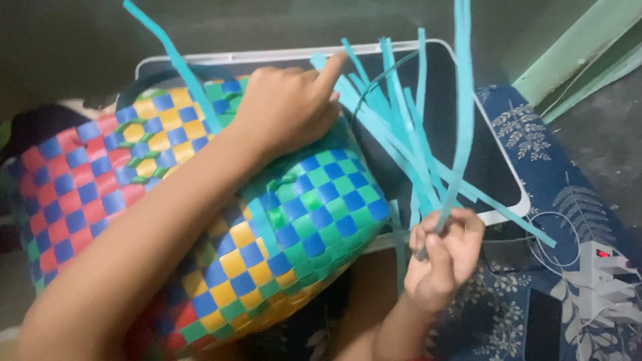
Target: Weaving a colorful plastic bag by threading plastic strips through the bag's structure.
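Left hand (287, 107) presses curled on the woven basket (200, 220) lying in the lap, right hand (445, 257) pinches one teal strip (461, 134), which I'd pull taut and flat, keeping the loose strips (394, 127) untangled.

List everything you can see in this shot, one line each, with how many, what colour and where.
woven basket: one, checkered blue, green, yellow and red, lying on its side across the left and centre
loose weaving strips: many, teal, fanning up and right from the basket's open edge
tray: one, dark with a white rim, behind the basket
cloth: one, blue with a white leaf print, on the right
power strip: one, white with a red light, lower right, white cables beside it
left hand: one, pressing on the basket's top edge
right hand: one, pinching a teal strip, lower centre
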